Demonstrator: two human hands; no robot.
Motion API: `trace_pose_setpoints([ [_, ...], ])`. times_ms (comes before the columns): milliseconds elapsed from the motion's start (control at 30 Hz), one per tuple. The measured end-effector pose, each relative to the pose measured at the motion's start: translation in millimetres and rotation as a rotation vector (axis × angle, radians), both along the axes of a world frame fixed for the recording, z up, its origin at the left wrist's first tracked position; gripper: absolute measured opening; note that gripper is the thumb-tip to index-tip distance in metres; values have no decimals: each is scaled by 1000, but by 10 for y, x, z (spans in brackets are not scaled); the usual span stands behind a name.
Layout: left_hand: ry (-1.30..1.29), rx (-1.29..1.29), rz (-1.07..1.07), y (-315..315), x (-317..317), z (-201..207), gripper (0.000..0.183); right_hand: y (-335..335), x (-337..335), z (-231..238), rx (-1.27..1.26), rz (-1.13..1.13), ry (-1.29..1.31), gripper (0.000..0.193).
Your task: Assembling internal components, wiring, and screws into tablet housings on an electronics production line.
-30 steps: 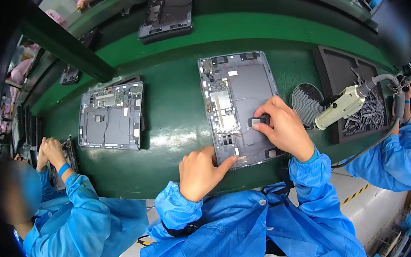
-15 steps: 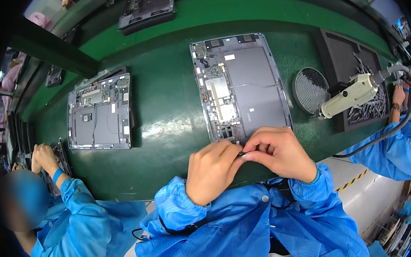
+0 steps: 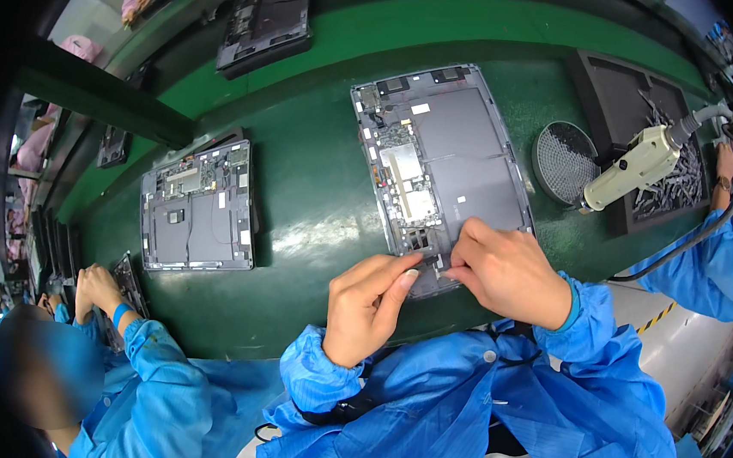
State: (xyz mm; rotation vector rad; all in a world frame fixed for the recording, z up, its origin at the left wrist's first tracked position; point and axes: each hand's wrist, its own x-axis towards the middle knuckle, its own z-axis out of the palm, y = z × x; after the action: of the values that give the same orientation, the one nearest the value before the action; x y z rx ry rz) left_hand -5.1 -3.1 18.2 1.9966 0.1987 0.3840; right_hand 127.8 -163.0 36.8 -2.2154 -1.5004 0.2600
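Observation:
An opened tablet (image 3: 483,169) lies in front of me, its circuit board and grey inner plates exposed. Over its near left corner is my left hand (image 3: 367,302), index fingertip at the tablet's edge and thumb held a little apart, with nothing visible between them. My right hand (image 3: 508,270) rests by the near edge, thumb and index pinched together low on the frame. Whatever sits in that pinch is too small to make out.
Another opened tablet (image 3: 200,207) lies to the left. On the right are a round dish of small dark parts (image 3: 561,162), an electric screwdriver (image 3: 638,170) and a black tray (image 3: 605,101) with dark strips. Co-workers sit on both sides; one's hands (image 3: 99,290) work at far left.
My hands have separated from a shared pinch over the tablet's near edge. The left thumb has come away, while the right fingers have lowered onto the edge. The whole view has shifted slightly.

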Motion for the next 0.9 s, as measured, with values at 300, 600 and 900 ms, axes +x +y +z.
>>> trace_pose_setpoints([
  [300, -52, 186, -61, -85, 135, 54, 31, 98, 657, -183, 205, -75, -27, 13],
  [600, -61, 241, -64, -128, 217, 37, 30, -124, 602, 193, 98, -36, 587, 17],
  [900, -80, 196, -43, -138, 245, 18, 30, -52, 409, 12, 238, 148, 527, 14],
])
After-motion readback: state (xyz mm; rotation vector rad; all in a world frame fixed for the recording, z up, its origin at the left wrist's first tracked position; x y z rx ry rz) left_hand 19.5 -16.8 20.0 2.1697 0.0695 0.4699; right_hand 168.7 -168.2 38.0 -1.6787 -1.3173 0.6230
